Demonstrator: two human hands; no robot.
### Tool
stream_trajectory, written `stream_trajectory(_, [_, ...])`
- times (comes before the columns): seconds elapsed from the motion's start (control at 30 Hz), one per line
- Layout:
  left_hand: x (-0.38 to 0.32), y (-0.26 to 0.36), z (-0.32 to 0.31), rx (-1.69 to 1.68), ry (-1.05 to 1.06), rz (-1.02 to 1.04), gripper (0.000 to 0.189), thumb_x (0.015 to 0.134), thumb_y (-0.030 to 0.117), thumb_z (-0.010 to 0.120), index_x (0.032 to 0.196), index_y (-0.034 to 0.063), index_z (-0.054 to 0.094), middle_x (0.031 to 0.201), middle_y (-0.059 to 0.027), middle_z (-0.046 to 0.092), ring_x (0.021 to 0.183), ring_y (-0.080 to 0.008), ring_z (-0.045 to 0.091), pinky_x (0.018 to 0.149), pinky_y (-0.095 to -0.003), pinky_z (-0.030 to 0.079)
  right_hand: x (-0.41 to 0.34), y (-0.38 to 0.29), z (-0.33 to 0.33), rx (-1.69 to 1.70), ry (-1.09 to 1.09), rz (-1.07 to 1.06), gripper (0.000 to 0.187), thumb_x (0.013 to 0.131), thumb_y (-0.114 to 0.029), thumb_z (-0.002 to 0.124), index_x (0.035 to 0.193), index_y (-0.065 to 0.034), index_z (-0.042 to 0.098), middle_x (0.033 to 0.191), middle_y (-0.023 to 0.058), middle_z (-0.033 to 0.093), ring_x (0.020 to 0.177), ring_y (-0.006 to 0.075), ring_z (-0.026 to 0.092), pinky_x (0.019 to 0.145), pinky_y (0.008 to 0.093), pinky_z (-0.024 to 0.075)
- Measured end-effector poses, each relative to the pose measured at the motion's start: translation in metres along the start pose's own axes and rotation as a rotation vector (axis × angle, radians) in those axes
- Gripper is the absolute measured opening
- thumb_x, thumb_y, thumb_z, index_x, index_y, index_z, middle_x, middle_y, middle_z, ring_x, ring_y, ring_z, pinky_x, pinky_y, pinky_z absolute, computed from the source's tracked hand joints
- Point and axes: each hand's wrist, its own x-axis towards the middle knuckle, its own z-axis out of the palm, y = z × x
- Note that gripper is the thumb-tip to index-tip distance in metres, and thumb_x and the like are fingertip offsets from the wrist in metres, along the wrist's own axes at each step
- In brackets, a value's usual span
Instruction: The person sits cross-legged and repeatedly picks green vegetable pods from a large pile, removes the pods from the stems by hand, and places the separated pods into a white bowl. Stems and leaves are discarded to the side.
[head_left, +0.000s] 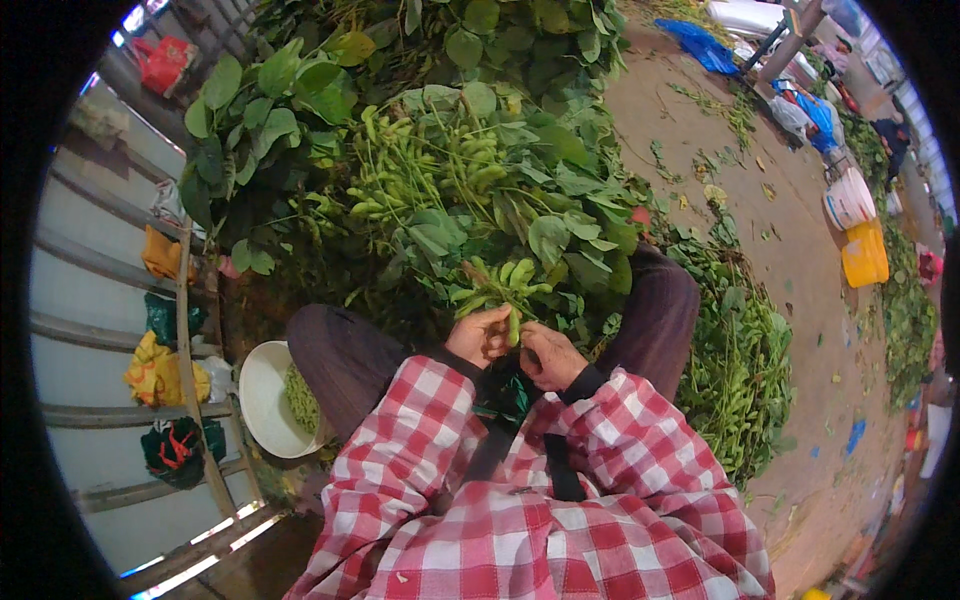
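Observation:
My left hand (480, 335) grips a small bunch of green soybean pods (514, 277) by its stems, with the pods fanning out above my fingers. One pod hangs down between the two hands. Close beside it, my right hand (553, 357) has its fingers curled in near the lower end of the bunch; whether they pinch a pod or stem is hidden. In front of my knees rises a large heap of soybean plants (442, 172) with leaves and clustered pods. A white bucket (259, 397) by my left knee holds green beans or pods (301, 401).
More soybean plants (739, 375) lie along my right side. Bags, one of them yellow (157, 371), hang on the slatted wall at left. Across the littered floor (810, 315) stand a white bucket (850, 199) and a yellow container (865, 253). Blue plastic (697, 45) lies farther off.

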Motion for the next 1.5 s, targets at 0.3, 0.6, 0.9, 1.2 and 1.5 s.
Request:
stream_trajectory(0.3, [-0.002,0.008,-0.006,0.418,-0.06,0.116,0.013,0.084,0.018,0.063,0.089,0.0071,0.057,0.074,0.0008,0.057,0.055,-0.0041,0.048,0.043,-0.0171,0.035,-0.001,-0.01,-0.005,-0.155,-0.007,-0.132,0.039,0.068,0.003,0.056,0.107,-0.0014,0.052,0.096,0.0136,0.053,0.069,0.0291,0.056,0.057,0.0339,0.0459])
stream_trajectory(0.6, [-0.009,0.014,-0.004,0.216,-0.11,0.231,0.023,0.085,0.015,0.062,0.103,0.0019,0.057,0.081,-0.0024,0.059,0.059,-0.0064,0.053,0.046,-0.0179,0.038,0.002,-0.02,-0.001,-0.105,0.103,-0.192,0.022,0.078,0.001,0.052,0.1,-0.0007,0.051,0.09,0.0087,0.055,0.059,0.0145,0.054,0.052,0.0286,0.0438])
stream_trajectory(0.9, [-0.007,0.019,0.003,0.141,0.041,0.408,0.016,0.085,0.014,0.06,0.097,0.0044,0.057,0.074,-0.0001,0.056,0.057,-0.0068,0.051,0.047,-0.0187,0.038,0.023,-0.067,0.015,-0.002,0.261,0.045,0.021,0.088,-0.02,0.054,0.09,0.0005,0.054,0.063,0.0054,0.059,0.059,0.0115,0.055,0.053,0.0278,0.0418])
stream_trajectory(1.2, [-0.002,0.009,0.009,-0.043,0.259,0.522,0.01,0.085,0.014,0.057,0.091,0.0062,0.057,0.077,-0.0017,0.057,0.064,-0.0121,0.055,0.054,-0.0255,0.044,0.044,-0.05,0.048,-0.317,0.473,-0.117,0.027,0.084,-0.024,0.058,0.092,0.0009,0.052,0.075,0.0197,0.06,0.068,0.0316,0.059,0.06,0.0371,0.0456])
stream_trajectory(1.5, [0.01,0.015,-0.011,-0.24,0.09,0.372,0.026,0.09,0.028,0.053,0.097,0.0042,0.06,0.075,-0.0008,0.058,0.064,-0.0101,0.054,0.054,-0.023,0.042,0.053,-0.058,0.021,-0.143,0.29,0.085,0.035,0.08,-0.027,0.059,0.087,0.0068,0.055,0.065,0.017,0.061,0.058,0.0235,0.062,0.054,0.034,0.0472])
